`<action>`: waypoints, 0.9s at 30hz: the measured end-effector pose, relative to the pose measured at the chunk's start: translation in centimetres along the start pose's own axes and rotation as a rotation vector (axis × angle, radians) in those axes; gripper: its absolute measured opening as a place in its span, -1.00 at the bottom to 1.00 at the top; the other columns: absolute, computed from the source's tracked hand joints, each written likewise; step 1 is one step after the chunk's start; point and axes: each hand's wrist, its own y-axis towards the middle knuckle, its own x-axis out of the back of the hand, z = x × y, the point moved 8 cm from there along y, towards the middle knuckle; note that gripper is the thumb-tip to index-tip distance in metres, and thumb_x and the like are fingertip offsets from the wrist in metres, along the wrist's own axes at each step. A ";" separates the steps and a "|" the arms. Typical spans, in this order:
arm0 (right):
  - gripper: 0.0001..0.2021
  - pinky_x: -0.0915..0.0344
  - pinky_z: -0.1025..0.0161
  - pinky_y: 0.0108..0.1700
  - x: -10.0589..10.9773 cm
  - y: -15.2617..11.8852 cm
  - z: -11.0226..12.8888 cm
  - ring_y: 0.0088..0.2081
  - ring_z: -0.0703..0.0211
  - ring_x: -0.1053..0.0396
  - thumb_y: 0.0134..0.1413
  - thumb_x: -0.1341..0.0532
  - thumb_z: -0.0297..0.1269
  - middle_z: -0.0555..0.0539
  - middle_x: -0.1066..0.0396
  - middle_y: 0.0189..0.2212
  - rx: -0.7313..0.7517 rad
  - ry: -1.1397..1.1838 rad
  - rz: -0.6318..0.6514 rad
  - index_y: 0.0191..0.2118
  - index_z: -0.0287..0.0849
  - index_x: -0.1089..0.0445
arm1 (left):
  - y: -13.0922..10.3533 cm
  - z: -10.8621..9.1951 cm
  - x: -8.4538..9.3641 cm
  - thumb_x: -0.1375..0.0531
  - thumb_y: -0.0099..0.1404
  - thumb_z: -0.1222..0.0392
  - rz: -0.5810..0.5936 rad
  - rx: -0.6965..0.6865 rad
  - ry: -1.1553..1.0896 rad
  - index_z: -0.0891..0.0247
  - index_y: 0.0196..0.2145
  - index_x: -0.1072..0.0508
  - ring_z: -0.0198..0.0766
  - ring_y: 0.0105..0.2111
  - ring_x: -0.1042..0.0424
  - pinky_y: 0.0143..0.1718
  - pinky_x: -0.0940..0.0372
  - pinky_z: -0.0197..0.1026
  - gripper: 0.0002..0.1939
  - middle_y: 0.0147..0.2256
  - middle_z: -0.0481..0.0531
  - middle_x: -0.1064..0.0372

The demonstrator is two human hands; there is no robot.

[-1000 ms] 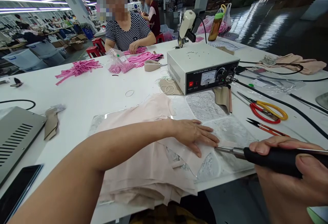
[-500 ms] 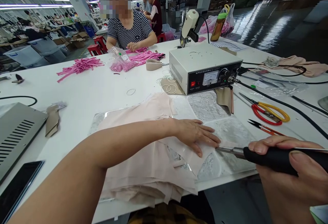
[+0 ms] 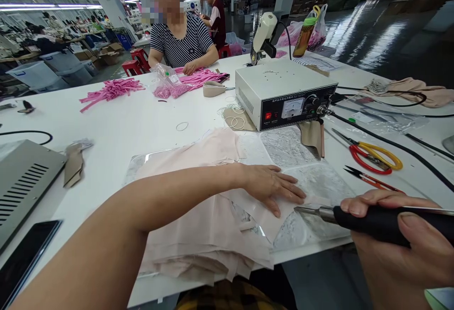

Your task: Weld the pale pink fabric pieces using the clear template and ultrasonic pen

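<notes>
My left hand [image 3: 271, 188] lies flat with fingers stretched out, pressing on a pale, see-through template [image 3: 273, 222] over light pink fabric. A stack of pale pink fabric pieces [image 3: 198, 225] spreads beneath my left forearm, its layered edges hanging at the table's front. My right hand [image 3: 400, 239] is wrapped round a black-handled ultrasonic cutter [image 3: 369, 220] with a slim metal tip. That tip points left, just below and beside my left fingertips, over the clear patterned sheet [image 3: 326, 182]. Whether it touches the material I cannot tell.
A grey control box [image 3: 283, 92] with a dial stands behind the fabric, a black cable running right. Scissors [image 3: 372, 154] and red thread snips [image 3: 372, 180] lie right. A phone [image 3: 28, 253] and another grey box [image 3: 24, 187] are left. A co-worker [image 3: 180, 40] sits opposite with pink strips.
The cutter's tip has shifted slightly left and toward me, along with my right hand. My left hand stays in place on the template.
</notes>
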 end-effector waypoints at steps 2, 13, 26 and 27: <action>-0.89 -0.20 0.15 -0.64 0.1 0.0 0.0 -0.70 0.22 -0.19 -0.45 -0.04 -0.34 0.04 -0.27 -0.66 0.009 -0.005 0.004 -0.62 -0.13 -0.27 | 0.0 0.0 0.0 -0.18 0.21 -0.01 0.005 0.016 -0.016 0.04 0.13 -0.30 -0.13 0.31 0.14 0.29 0.32 -0.02 -0.47 0.23 -0.12 -0.08; -0.86 -0.20 0.19 -0.68 -0.6 0.0 0.3 -0.71 0.22 -0.19 -0.43 -0.06 -0.35 0.05 -0.28 -0.68 0.006 0.065 0.068 -0.61 -0.15 -0.33 | 0.0 0.0 0.4 -0.24 0.16 0.04 -0.034 0.040 -0.093 0.00 0.03 -0.40 -0.13 0.29 0.08 0.29 0.29 -0.03 -0.55 0.18 -0.15 -0.17; -0.86 -0.24 0.16 -0.61 -0.5 -0.5 0.0 -0.67 0.21 -0.23 -0.36 -0.06 -0.36 0.02 -0.29 -0.62 0.043 0.055 0.110 -0.56 -0.16 -0.34 | -0.1 0.2 0.4 -0.24 0.16 0.06 -0.052 0.020 -0.076 -0.01 0.05 -0.38 -0.14 0.29 0.07 0.28 0.26 -0.06 -0.53 0.19 -0.17 -0.15; -0.86 -0.25 0.16 -0.61 -0.5 -0.6 0.0 -0.66 0.21 -0.23 -0.36 -0.06 -0.36 0.02 -0.29 -0.62 0.037 0.055 0.111 -0.55 -0.16 -0.34 | 0.0 0.1 0.3 -0.23 0.17 0.05 -0.042 0.016 -0.067 0.01 0.07 -0.36 -0.14 0.29 0.09 0.29 0.27 -0.04 -0.52 0.20 -0.15 -0.13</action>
